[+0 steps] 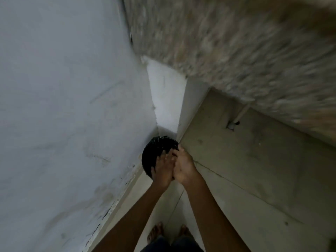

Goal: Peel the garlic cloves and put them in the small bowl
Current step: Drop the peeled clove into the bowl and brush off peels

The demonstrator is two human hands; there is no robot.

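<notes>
No garlic clove or small bowl shows in the head view. My left hand (162, 168) and my right hand (184, 165) are held together, palm against palm, above a round black bin (153, 151) that stands on the floor in the corner. The fingers of both hands lie fairly straight, and I see nothing held between them. Whether anything small sits between the palms is hidden. The picture is blurred by head movement.
A pale wall (63, 106) runs along the left. A speckled stone counter (236, 42) juts out at the upper right, with a pipe (235, 122) under it. Beige floor tiles (245, 170) lie to the right. My bare feet (156, 231) are at the bottom.
</notes>
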